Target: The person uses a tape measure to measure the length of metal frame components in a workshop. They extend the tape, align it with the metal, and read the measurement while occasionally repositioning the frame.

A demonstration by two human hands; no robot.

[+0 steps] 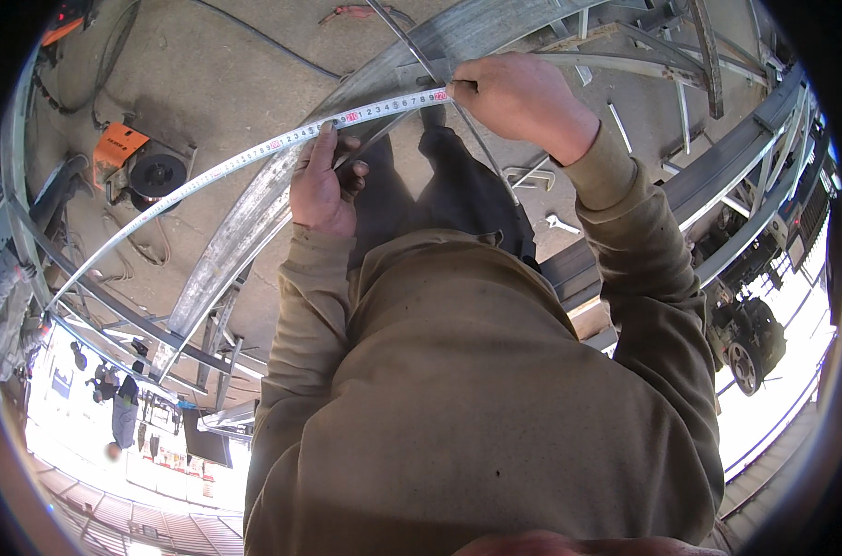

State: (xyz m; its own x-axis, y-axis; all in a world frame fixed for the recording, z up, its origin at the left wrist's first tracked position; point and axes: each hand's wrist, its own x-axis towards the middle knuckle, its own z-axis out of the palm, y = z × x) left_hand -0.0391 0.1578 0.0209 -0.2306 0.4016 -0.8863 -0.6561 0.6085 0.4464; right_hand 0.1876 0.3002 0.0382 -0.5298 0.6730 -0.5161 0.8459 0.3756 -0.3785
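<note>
Two hands stretch a tape measure along a long grey metal beam.

The metal beam (254, 222) runs diagonally over the concrete floor (208, 83). The white tape measure (254, 153) lies along it, curving away to the left. The right hand (518, 93) pinches the tape's end between closed fingers; the left hand (321, 185) presses the tape against the beam, thumb extended, fingers curled. An orange welding machine (133, 162) sits on the floor, well apart.

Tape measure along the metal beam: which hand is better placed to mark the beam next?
Probably the left hand: its fingers lie on the tape measure mid-span over the metal beam, while the right hand pinches the tape's end.
</note>
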